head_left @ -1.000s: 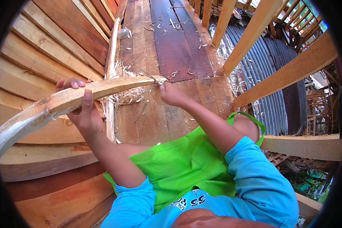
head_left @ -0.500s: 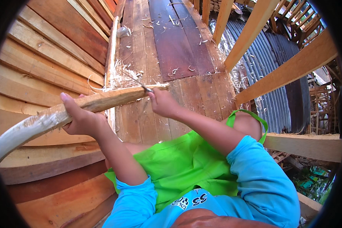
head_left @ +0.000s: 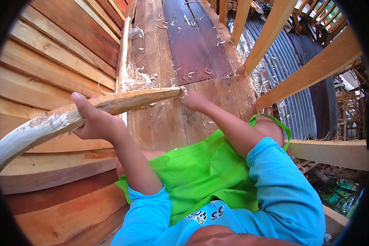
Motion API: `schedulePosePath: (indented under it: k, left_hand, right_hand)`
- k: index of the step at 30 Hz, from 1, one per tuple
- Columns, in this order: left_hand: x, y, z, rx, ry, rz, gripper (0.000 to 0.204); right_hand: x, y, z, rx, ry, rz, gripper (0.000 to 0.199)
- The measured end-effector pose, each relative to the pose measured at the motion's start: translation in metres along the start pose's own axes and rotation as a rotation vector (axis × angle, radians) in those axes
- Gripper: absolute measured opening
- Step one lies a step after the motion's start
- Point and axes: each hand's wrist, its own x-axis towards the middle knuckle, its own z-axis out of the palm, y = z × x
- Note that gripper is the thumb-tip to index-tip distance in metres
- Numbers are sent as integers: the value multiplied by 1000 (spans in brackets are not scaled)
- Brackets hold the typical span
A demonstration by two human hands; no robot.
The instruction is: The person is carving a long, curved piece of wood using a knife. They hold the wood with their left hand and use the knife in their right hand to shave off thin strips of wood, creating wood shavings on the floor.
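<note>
A long curved wooden pole runs across in front of me, pale and whittled, with bark-white wood toward its left end. My left hand is wrapped around it from below, the thumb lying along its upper side. At the pole's tapered right tip, my right hand is closed in a fist and slightly blurred. It grips a knife, whose blade showed a moment earlier; now only a dark bit by the tip can be made out. A curl of shaving hangs near the pole's middle.
A pile of wood shavings lies on the plank floor beyond the pole. Stacked boards form a wall at left. Wooden railing posts and corrugated metal sheets stand at right. A green apron covers my lap.
My right hand has moved right, from partway along the pole out to its tip, and the blade no longer shows clearly. The left hand and pole have shifted slightly right.
</note>
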Motion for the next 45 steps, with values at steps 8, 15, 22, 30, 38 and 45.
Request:
schedulePosePath:
  k: [8, 15, 22, 30, 38, 45]
  left_hand:
    - [9, -5, -10, 0, 62, 19, 44]
    - [21, -8, -25, 4, -19, -24, 50]
    - [14, -8, -21, -28, -62, -52, 47]
    - [10, -6, -24, -3, -78, -9, 44]
    - [9, -4, -22, -13, -138, 3, 43]
    - [0, 1, -14, -43, -91, -77, 50]
  right_hand:
    - [-20, -51, -7, 392, 133, 24, 39]
    - [-35, -105, -36, 354, 181, -120, 36]
    - [-31, -77, -28, 356, 150, -35, 38]
    - [-43, -98, -43, 303, 95, 3, 39]
    - [-38, -87, -55, 210, 92, -11, 40]
    - [-32, -61, -26, 341, 235, -22, 37]
